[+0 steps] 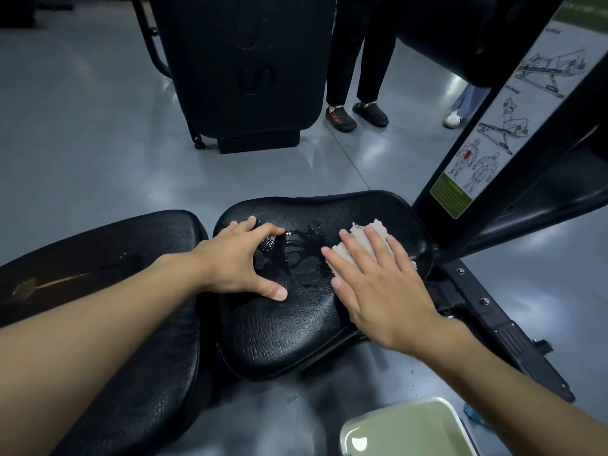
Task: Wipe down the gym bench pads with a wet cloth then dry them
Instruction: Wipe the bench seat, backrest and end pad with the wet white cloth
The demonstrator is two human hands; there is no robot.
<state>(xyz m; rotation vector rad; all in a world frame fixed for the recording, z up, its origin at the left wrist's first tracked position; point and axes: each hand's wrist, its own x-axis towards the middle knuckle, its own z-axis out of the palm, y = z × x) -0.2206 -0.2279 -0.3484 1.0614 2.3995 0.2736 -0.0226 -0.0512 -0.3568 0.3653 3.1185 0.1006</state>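
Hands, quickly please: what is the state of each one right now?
Left hand: open, fingers spread, resting on the seat pad, holding nothing.
Right hand: open, flat fingers pressing the cloth onto the seat pad.

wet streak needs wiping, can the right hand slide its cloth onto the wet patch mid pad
Probably yes: the wet patch lies beside the right hand and cloth on the seat pad, nothing between; the left hand rests beyond it.

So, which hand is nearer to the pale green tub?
Right. The right hand presses the cloth just beyond the tub; the left hand rests farther left on the pad.
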